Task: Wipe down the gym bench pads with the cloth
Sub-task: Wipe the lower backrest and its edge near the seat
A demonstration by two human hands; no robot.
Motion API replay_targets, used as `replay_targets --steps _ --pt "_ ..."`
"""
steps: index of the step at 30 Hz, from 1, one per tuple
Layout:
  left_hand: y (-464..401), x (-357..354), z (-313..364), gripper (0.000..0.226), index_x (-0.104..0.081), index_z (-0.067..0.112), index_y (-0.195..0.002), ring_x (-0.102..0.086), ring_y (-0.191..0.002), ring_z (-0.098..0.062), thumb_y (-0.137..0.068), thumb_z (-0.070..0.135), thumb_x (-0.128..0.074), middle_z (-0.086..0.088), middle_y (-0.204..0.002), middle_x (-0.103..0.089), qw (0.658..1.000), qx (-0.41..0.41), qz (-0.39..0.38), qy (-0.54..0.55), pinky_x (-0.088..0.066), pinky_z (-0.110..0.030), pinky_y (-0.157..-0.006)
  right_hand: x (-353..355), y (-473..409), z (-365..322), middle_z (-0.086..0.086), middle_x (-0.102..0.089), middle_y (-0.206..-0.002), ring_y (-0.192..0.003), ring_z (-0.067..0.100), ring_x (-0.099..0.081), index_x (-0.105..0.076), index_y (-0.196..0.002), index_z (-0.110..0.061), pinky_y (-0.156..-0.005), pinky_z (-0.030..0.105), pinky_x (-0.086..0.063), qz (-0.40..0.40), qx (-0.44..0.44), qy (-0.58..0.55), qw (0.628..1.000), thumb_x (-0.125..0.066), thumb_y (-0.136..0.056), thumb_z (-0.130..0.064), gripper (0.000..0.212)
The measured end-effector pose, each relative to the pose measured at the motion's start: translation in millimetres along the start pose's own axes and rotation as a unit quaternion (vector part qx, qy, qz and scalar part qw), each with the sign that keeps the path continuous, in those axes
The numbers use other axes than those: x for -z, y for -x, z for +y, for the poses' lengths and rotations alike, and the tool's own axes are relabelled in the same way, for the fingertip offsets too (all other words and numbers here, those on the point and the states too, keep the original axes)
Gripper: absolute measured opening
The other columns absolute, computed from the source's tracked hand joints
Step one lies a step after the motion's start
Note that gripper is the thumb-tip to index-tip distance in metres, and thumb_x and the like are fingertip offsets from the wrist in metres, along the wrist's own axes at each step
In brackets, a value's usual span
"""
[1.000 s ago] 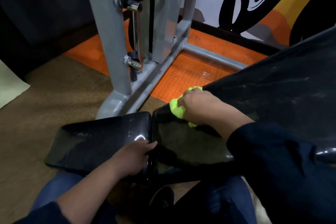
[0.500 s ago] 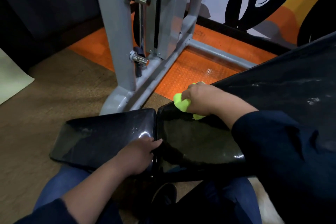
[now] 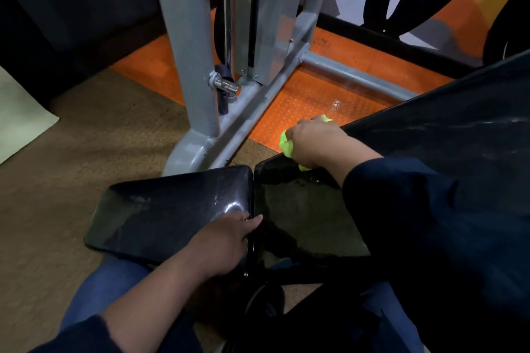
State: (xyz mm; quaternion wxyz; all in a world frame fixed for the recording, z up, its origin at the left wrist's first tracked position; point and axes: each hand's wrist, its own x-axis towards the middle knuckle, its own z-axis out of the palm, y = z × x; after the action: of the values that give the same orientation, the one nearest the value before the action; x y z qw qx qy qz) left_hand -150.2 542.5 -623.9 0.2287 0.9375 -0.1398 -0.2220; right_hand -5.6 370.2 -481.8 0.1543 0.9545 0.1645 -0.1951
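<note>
Right hand [image 3: 312,143]: fingers clenched on bunched lime-green cloth [image 3: 286,147], far corner of glossy black back pad [image 3: 301,209]. Left hand [image 3: 223,243]: fingers gripping that pad's near-left edge, beside black seat pad [image 3: 160,215].

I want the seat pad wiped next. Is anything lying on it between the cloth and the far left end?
Only the left hand, resting at the seat pad's inner edge by the gap. Beyond it the pad is bare. The cloth is bunched in the right hand on the back pad.

Seat pad [image 3: 172,209] left of back pad [image 3: 304,218]; cloth [image 3: 287,145] on back pad's far edge; frame [image 3: 229,112] behind.
</note>
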Motion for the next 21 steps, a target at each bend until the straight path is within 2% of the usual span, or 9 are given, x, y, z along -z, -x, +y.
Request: replay_targets --steps 3,5,8,11,14,17,19,21 --pt "2 -1 0 0.06 -0.025 0.042 -0.152 -0.023 -0.146 -0.013 -0.099 0.021 -0.044 0.008 -0.16 -0.026 1.0 -0.005 0.011 0.007 -0.026 -0.026 -0.114 -3 1 4 0.005 -0.051 -0.139 -0.126 0.031 -0.045 -0.048 -0.142 -0.028 -0.097 0.046 -0.046 -0.029 0.042 -0.021 0.998 -0.05 -0.094 -0.028 0.048" --pt "4 0 1 0.06 -0.025 0.042 -0.153 -0.019 -0.148 -0.013 -0.1 0.02 -0.043 0.008 -0.161 -0.023 1.0 -0.009 0.014 0.009 -0.023 -0.026 -0.115 0 -1 9 0.004 -0.052 -0.138 -0.125 0.031 -0.046 -0.049 -0.141 -0.029 -0.098 0.043 -0.047 -0.029 0.036 -0.056 0.997 -0.052 -0.093 -0.028 0.048" --pt "4 3 3 0.06 -0.024 0.041 -0.153 -0.017 -0.149 -0.014 -0.1 0.02 -0.042 0.007 -0.162 -0.021 1.0 -0.008 0.01 0.01 -0.021 -0.026 -0.115 -3 -6 -4 0.008 -0.05 -0.139 -0.126 0.035 -0.043 -0.047 -0.142 -0.024 -0.095 0.048 -0.044 -0.011 0.018 -0.022 1.0 -0.052 -0.094 -0.022 0.049" --pt "3 3 2 0.059 -0.024 0.04 -0.153 -0.015 -0.149 -0.014 -0.101 0.02 -0.042 0.008 -0.163 -0.019 1.0 -0.002 0.005 0.017 -0.019 -0.025 -0.115 -14 -4 -14 0.008 -0.048 -0.14 -0.127 0.034 -0.042 -0.044 -0.145 -0.026 -0.098 0.05 -0.042 -0.019 0.058 0.006 0.998 -0.049 -0.097 -0.029 0.049" --pt "2 1 1 0.059 -0.025 0.04 -0.153 -0.018 -0.149 -0.014 -0.1 0.02 -0.043 0.007 -0.162 -0.022 1.0 -0.008 0.011 0.014 -0.02 -0.024 -0.115 -10 -1 -4 0.006 -0.048 -0.142 -0.129 0.032 -0.041 -0.044 -0.146 -0.028 -0.099 0.048 -0.045 -0.035 0.064 -0.033 0.997 -0.048 -0.097 -0.033 0.049" --pt "1 1 0 0.059 -0.026 0.04 -0.152 -0.017 -0.149 -0.015 -0.1 0.02 -0.043 0.007 -0.162 -0.021 1.0 -0.002 0.006 0.014 -0.02 -0.026 -0.116 -13 -2 -17 0.009 -0.049 -0.139 -0.128 0.034 -0.042 -0.046 -0.143 -0.023 -0.099 0.052 -0.042 0.004 0.044 0.0 0.999 -0.052 -0.096 -0.028 0.048" --pt "1 1 1 0.058 -0.027 0.039 -0.152 -0.018 -0.149 -0.016 -0.1 0.02 -0.043 0.006 -0.162 -0.021 1.0 -0.001 0.003 0.008 -0.022 -0.027 -0.116 -24 0 -26 0.009 -0.05 -0.137 -0.127 0.033 -0.043 -0.049 -0.139 -0.024 -0.102 0.052 -0.039 0.009 0.074 0.026 0.997 -0.052 -0.095 -0.028 0.044" --pt "1 1 1 0.059 -0.027 0.037 -0.153 -0.021 -0.148 -0.017 -0.099 0.019 -0.044 0.006 -0.162 -0.022 1.0 -0.003 0.001 0.008 -0.024 -0.027 -0.115 -29 5 -22 0.006 -0.051 -0.136 -0.126 0.031 -0.044 -0.053 -0.136 -0.027 -0.103 0.047 -0.039 -0.004 0.11 0.006 0.994 -0.048 -0.097 -0.036 0.04"
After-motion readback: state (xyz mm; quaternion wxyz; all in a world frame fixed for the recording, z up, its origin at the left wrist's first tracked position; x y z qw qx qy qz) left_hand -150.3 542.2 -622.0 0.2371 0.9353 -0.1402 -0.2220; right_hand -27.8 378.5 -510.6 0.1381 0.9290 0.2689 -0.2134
